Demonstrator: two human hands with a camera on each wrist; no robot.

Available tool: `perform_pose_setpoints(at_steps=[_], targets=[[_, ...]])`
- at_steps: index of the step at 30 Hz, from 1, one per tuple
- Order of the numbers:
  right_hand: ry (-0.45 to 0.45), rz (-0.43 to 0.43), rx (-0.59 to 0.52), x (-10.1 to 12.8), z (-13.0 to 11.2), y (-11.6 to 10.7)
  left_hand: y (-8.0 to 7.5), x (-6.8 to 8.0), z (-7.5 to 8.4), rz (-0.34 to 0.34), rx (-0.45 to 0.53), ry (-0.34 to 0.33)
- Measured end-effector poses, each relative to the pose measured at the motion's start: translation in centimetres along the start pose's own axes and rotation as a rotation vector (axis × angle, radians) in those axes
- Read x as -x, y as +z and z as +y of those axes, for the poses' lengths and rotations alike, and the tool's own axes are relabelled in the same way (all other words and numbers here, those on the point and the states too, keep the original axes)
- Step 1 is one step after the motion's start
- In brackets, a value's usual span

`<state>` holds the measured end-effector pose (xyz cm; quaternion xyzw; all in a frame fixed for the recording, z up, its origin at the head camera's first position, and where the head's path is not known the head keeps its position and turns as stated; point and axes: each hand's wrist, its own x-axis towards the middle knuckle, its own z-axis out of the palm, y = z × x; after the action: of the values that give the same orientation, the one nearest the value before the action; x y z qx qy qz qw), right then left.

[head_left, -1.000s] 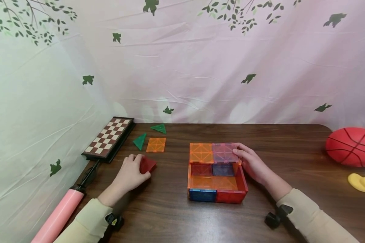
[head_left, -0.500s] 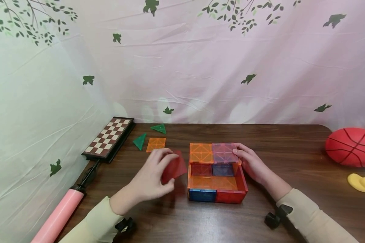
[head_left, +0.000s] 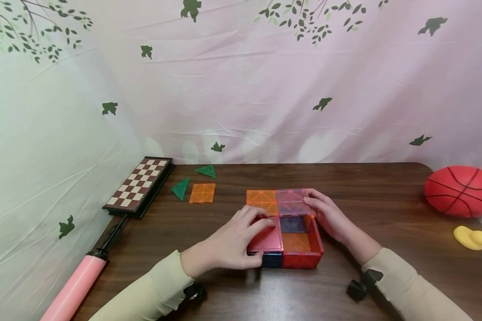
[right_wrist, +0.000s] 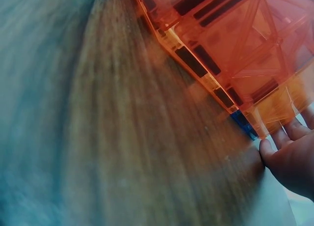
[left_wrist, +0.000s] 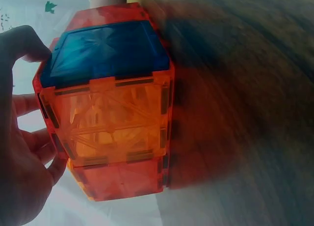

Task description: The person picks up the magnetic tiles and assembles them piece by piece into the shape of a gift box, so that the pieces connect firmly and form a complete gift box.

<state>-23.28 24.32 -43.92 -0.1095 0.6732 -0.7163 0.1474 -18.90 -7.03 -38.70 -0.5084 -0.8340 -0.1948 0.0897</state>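
A low box of translucent magnetic tiles (head_left: 303, 261) sits on the wooden table. An orange tile (head_left: 261, 201) and a purple tile (head_left: 291, 203) cover its back half. Over the front left quarter lies a red square tile (head_left: 269, 243), gripped by my left hand (head_left: 234, 240), with fingers on top and thumb at the blue front tile (left_wrist: 105, 51). The front right quarter is uncovered and shows an orange floor. At the back right corner my right hand (head_left: 331, 220) holds the box, thumb on the purple tile; its other fingers are partly hidden behind the box.
To the left lie a loose orange square tile (head_left: 202, 193) and two green triangle tiles (head_left: 180, 189). Beyond them are a chessboard (head_left: 138, 185) and a pink pump (head_left: 74, 287). A red basketball (head_left: 462, 191) and a yellow rubber duck (head_left: 471, 237) are at the right.
My left hand has carried the red tile from the table on the left rightward onto the box's front left quarter. My right hand has stayed at the back right corner.
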Motion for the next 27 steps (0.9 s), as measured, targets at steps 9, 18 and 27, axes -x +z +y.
perform_pose_setpoints(at_steps=[9,18,27], targets=[[-0.01,-0.004,-0.006,0.1,-0.1,0.1,0.2,0.2,0.0,-0.002,0.029,-0.022],[-0.001,-0.001,-0.013,0.1,0.0,0.0,0.3,0.5,-0.3,0.014,0.083,-0.033],[0.007,-0.011,-0.016,0.0,0.0,0.0,-1.5,1.9,-5.2,0.127,0.099,-0.418]])
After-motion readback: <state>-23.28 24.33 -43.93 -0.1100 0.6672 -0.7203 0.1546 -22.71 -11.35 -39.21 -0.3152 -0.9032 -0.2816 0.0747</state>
